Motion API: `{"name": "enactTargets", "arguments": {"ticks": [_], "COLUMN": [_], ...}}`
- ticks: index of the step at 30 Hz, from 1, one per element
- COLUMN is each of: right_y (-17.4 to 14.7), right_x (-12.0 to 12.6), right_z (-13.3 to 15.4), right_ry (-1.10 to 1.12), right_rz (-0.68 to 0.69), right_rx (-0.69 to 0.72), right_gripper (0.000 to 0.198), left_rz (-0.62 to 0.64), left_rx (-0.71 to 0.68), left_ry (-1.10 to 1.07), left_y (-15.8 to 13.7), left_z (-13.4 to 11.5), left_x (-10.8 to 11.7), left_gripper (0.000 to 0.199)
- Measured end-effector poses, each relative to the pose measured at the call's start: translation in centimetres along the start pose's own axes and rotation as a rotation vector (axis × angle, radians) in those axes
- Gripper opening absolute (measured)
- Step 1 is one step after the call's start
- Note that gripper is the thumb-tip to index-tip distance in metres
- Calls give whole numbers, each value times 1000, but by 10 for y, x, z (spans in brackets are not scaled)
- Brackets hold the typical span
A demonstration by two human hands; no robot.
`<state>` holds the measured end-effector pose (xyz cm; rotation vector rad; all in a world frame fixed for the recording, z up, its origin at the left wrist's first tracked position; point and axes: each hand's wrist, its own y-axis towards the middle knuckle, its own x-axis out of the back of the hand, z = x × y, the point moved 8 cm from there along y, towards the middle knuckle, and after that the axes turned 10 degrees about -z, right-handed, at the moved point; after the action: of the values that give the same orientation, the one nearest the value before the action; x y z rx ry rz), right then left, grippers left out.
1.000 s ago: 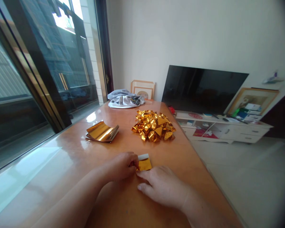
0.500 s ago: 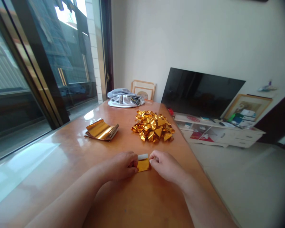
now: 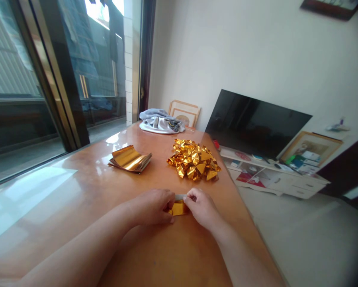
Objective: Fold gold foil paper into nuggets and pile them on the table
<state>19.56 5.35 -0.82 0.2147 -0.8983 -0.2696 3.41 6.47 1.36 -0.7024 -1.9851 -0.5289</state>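
Note:
A small sheet of gold foil paper (image 3: pixel 179 209), folded over with a pale strip along its far edge, lies on the table between my hands. My left hand (image 3: pixel 156 206) grips its left side, thumb low and fingers curled above. At the far right corner my right hand (image 3: pixel 201 207) pinches the pale edge between thumb and forefinger. Beyond my hands sits a heap of folded gold foil pieces (image 3: pixel 195 160) with pointed, faceted shapes. Left of that heap rests a stack of flat gold foil sheets (image 3: pixel 130 158), slightly curled at the top.
The glossy brown table (image 3: pixel 163 255) runs away from me. A bundle of grey-white cloth (image 3: pixel 161 121) lies at its far end, near framed pictures (image 3: pixel 184 113). To the right are a black television (image 3: pixel 256 123) and a low white cabinet (image 3: pixel 298 185). Sliding glass doors stand left.
My right hand has moved left onto the pale edge of the foil paper and now covers its right corner. My left hand stays on the left side. The camera view has tilted slightly.

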Motion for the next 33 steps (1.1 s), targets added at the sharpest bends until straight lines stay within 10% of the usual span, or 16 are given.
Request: {"name": "enactTargets", "arguments": {"ticks": [14,22,33], "right_y": [-9,-4,-22], "right_x": [-6,15,14], "right_z": [-2,3,32], "right_ry": [337,122,-20], "right_rz": [133,65,358], "right_rx": [-259,-47,193], "right_gripper": [19,11,10], "left_rz": [-84,-71,-75], "left_rx": [-100,-138,-152], "left_ry": [12,77,44], "left_y": [3,1,-1], "left_z": [-6,-10,-9], "left_x": [2,0,3], "left_gripper": [25,13,7]}}
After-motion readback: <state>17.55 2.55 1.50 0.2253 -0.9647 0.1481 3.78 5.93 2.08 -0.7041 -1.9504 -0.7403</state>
